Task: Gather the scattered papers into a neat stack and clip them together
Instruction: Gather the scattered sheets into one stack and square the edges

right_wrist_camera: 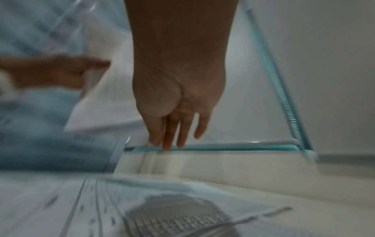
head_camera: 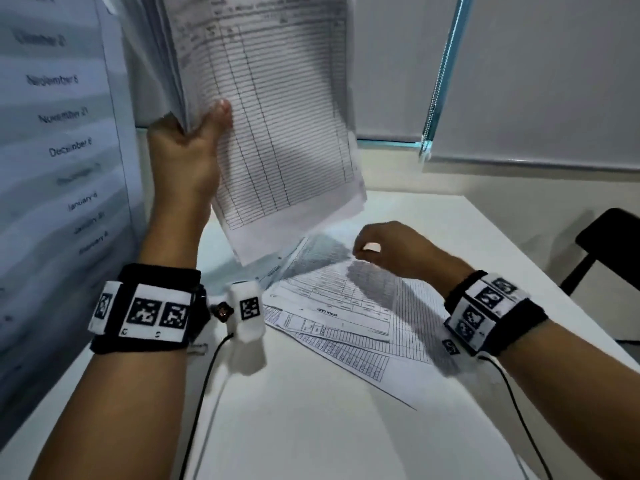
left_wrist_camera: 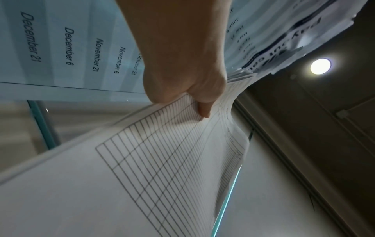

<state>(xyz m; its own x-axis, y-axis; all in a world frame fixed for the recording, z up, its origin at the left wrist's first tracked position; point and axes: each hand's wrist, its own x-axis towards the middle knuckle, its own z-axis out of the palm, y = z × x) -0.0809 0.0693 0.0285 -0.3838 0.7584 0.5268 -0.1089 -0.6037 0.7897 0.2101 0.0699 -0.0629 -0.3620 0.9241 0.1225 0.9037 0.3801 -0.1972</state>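
Note:
My left hand (head_camera: pixel 194 133) is raised above the white table (head_camera: pixel 311 427) and grips a stack of printed grid sheets (head_camera: pixel 277 116) by its lower left edge, thumb on the front page. The left wrist view shows that hand (left_wrist_camera: pixel 190 89) pinching the stack (left_wrist_camera: pixel 162 160), which bends away from it. Several loose sheets (head_camera: pixel 346 306) lie fanned out on the table. My right hand (head_camera: pixel 377 244) hovers just above them, fingers loosely bent and holding nothing; in the blurred right wrist view its fingers (right_wrist_camera: pixel 174 133) hang down over the sheets (right_wrist_camera: pixel 162 208). A small metal clip (head_camera: pixel 199 348) peeks out beneath my left wrist.
A poster of dates (head_camera: pixel 62 116) covers the wall on the left. A white blind with a bead chain (head_camera: pixel 436 81) hangs behind the table. A black chair (head_camera: pixel 609 244) stands off the table's right edge. Black cables (head_camera: pixel 201 393) trail from both wrists.

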